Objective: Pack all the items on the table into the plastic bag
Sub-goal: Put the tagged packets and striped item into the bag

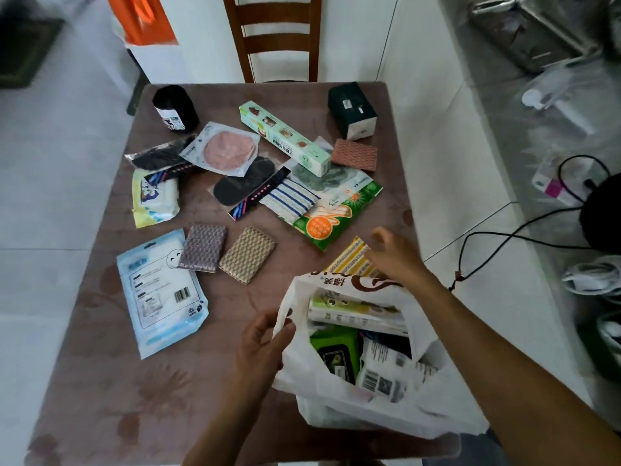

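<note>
Plastic bag [353,398] — white, open-mouthed, standing at the near right edge of the table [111,381]. Inside: a green wipes pack [334,351], a long pale-green box [356,312], a white barcoded packet [383,375].
Left hand [265,344] — fingers pinched on the bag's left rim, holding it open.
Right hand [393,255] — at the bag's far rim, fingers curled on a yellow striped packet [353,258]; whether it is firmly gripped cannot be told.
Mid-table: blue-white pouch [161,294], two woven scrub pads [203,248] and [248,254], green glove packet [339,213], striped cloth [289,198], wipes pack [154,200].
Far: pink round item in a clear sleeve [226,149], long film box [285,136], reddish pad [354,154], black roll [174,107], dark green box [353,109].
Beyond the table: a wooden chair [277,38].
</note>
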`<state>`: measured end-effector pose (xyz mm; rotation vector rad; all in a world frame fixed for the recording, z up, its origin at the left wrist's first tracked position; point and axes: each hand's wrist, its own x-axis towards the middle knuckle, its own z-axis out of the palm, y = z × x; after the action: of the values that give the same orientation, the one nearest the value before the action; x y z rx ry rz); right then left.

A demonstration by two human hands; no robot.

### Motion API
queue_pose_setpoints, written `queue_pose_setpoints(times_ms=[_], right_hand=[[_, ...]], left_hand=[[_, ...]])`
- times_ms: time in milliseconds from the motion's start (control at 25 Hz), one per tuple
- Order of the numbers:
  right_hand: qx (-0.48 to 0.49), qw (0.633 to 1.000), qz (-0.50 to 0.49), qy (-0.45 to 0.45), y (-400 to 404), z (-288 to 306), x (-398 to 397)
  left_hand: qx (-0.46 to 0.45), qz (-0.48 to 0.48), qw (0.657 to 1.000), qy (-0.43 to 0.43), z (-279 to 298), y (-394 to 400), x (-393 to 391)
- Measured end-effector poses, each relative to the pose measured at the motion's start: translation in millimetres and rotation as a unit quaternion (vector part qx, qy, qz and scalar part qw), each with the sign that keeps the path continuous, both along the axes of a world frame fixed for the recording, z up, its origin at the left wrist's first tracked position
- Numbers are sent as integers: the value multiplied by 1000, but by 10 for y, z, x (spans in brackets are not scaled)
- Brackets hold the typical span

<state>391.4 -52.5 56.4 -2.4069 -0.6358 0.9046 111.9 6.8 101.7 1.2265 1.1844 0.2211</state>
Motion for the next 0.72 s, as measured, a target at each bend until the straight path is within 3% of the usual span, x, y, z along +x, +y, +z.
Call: queue_pose_setpoints(times_ms=[80,240,360,480,560,640,680,720], right_hand=[[-67,997,-29,23,141,-369,36],[-113,990,-60,-60,201,-787,-122],[11,991,-119,61,230,-551,-204],[191,964,-177,50,31,24,-175],[276,942,-169,92,-266,432,-163],[230,952,-82,186,-577,640,-192],[161,965,-22,203,-712,625,-248],[76,983,36,165,-825,558,-328]], left_hand=[[6,0,1000,-17,-4,-6,-39],[25,-1,999,-20,23,4,-40],[37,-8,999,-37,68,26,-3],[40,-16,998,-47,86,28,33],[29,-22,998,-60,71,12,49],[7,-12,997,-81,70,7,74],[-1,-8,996,-87,63,15,91],[-7,-6,996,-86,61,18,109]])
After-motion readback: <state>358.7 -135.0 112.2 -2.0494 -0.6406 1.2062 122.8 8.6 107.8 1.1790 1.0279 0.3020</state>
